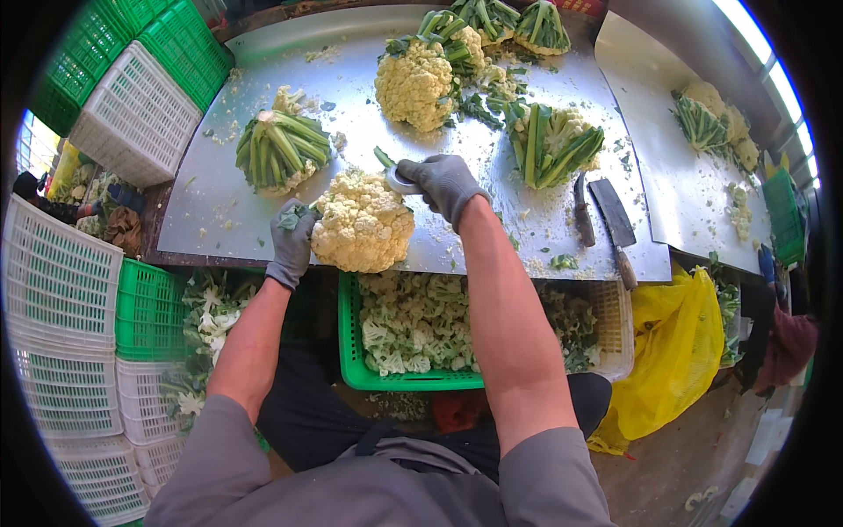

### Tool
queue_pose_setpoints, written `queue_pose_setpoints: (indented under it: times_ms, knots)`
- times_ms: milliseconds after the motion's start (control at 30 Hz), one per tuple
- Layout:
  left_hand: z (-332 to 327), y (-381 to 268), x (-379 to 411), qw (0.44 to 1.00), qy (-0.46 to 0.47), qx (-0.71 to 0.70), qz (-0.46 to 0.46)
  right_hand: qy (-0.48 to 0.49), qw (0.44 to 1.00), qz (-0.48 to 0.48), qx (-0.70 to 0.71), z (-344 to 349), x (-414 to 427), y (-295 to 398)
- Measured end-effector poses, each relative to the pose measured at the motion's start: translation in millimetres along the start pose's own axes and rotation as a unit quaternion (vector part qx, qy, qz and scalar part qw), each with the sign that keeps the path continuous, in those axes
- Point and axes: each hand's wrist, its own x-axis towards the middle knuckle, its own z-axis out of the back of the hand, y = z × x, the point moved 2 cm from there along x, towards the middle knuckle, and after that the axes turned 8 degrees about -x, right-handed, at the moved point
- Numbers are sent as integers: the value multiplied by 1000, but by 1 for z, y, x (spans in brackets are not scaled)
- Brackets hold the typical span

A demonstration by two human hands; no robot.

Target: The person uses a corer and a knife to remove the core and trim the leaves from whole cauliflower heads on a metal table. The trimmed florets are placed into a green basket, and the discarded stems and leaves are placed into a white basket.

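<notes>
A cream cauliflower head (pixel 362 227) lies at the table's near edge, florets towards me. My gloved left hand (pixel 290 236) grips its left side, with a scrap of green leaf (pixel 290 217) at the fingers. In my gloved right hand (pixel 449 188) is a pale, curved, ring-like tool (pixel 402 182), held against the head's upper right. I cannot tell exactly what tool it is. Beside it a strip of green leaf (pixel 384 157) sticks up. Another cauliflower (pixel 282 150), stem up with trimmed leaf ribs, sits just beyond my left hand.
More cauliflowers (pixel 415 85) stand across the metal-topped table (pixel 211 197). A cleaver (pixel 612 211) and a smaller curved knife (pixel 582 214) lie right. Below is a green crate (pixel 411 382) of florets, beside a yellow mesh bag (pixel 678 369). Stacked crates (pixel 62 263) line the left.
</notes>
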Motion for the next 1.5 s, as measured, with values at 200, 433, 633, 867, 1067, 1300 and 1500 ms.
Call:
queue_pose_setpoints:
  times_ms: [200, 433, 633, 867, 1067, 1300, 1500]
  knots:
    - [6, -7, 3, 976, 12, 148, -160, -78, 997, -3, -20, 34, 0, -17]
    - [0, 6, -1, 999, 7, 35, -36, 6, 999, 8, -32, -3, 16, 7]
    - [6, 0, 3, 974, 26, 171, -149, -86, 994, 65, -19, 15, -14, -8]
    - [1, 3, 7, 971, 18, 194, -141, -56, 997, 52, -6, 20, -35, -58]
    - [2, 9, 6, 972, 15, 201, -119, -93, 988, 125, 13, -22, -75, -48]
    - [-25, 22, 2, 883, -152, -319, 309, -17, 981, 145, -127, -21, -108, -55]
    - [-79, 17, 8, 775, -242, -464, 354, 78, 970, 93, -210, 33, -154, -86]
